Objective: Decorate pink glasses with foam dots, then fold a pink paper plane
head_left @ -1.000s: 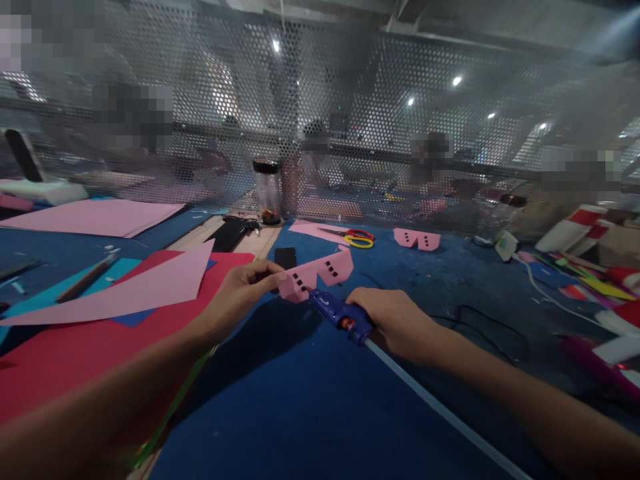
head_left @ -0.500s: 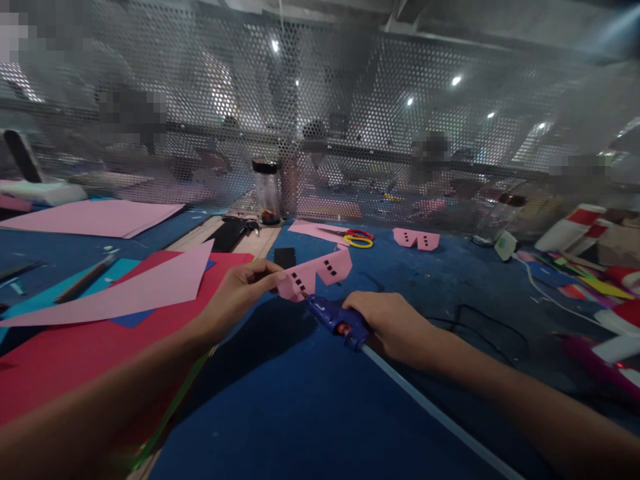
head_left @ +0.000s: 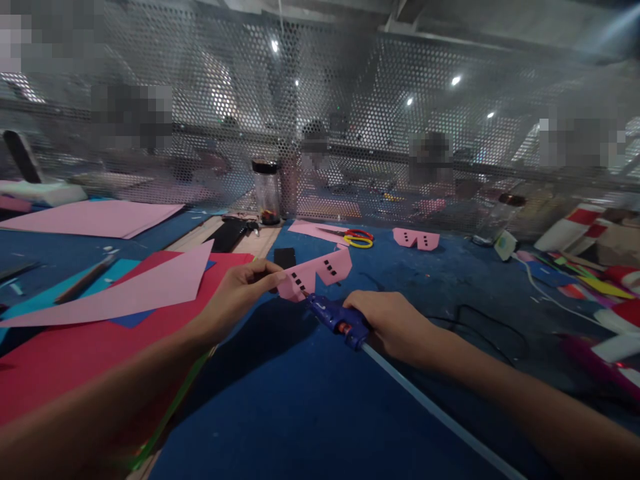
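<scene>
Between thumb and fingers, my left hand point(head_left: 250, 283) pinches the left end of a pink paper cutout point(head_left: 320, 272), which has a notch in its lower edge and two rows of small black squares. My right hand point(head_left: 387, 323) is wrapped round a blue hot glue gun point(head_left: 333, 317). The nozzle is at the lower left of the cutout, close to the black squares; whether it touches the paper I cannot tell. A long translucent glue stick point(head_left: 425, 400) sticks out from the gun's back end. A similar pink cutout point(head_left: 416, 239) lies farther back.
Red-and-yellow-handled scissors point(head_left: 357, 238) lie on pink paper behind the held cutout. A lidded jar point(head_left: 267, 193) stands by the perforated metal screen point(head_left: 350, 87). Coloured sheets point(head_left: 60, 373) cover the left; a black cable point(head_left: 480, 327) and paper scraps point(head_left: 595, 283) lie right.
</scene>
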`<state>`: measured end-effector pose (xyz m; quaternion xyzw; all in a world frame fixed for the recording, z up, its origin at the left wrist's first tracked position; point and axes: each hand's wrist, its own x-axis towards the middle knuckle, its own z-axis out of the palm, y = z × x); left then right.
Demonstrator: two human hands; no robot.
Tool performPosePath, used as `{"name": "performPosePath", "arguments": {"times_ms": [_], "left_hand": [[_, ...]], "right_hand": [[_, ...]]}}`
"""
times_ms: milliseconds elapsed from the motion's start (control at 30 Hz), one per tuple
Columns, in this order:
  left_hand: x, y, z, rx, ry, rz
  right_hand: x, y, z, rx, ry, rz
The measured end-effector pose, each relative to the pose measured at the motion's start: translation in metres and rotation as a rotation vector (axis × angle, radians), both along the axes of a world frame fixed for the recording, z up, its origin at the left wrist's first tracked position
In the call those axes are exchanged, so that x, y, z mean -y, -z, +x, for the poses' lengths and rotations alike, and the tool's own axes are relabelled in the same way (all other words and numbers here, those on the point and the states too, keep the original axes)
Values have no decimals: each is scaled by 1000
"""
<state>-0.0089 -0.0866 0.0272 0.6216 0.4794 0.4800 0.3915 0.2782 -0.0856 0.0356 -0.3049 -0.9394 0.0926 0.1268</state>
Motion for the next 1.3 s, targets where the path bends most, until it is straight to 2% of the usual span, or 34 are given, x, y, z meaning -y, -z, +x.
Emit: {"name": "performPosePath", "arguments": {"times_ms": [467, 833, 1300], "left_hand": [[-3, 2, -1, 0, -56, 26], [-2, 4, -3, -10, -24, 34], [0, -3, 2, 9, -13, 7]], "right_hand": [[-1, -5, 2, -12, 21, -17], [-1, -4, 1, -9, 23, -25], [-1, -4, 1, -20, 13, -37]]}}
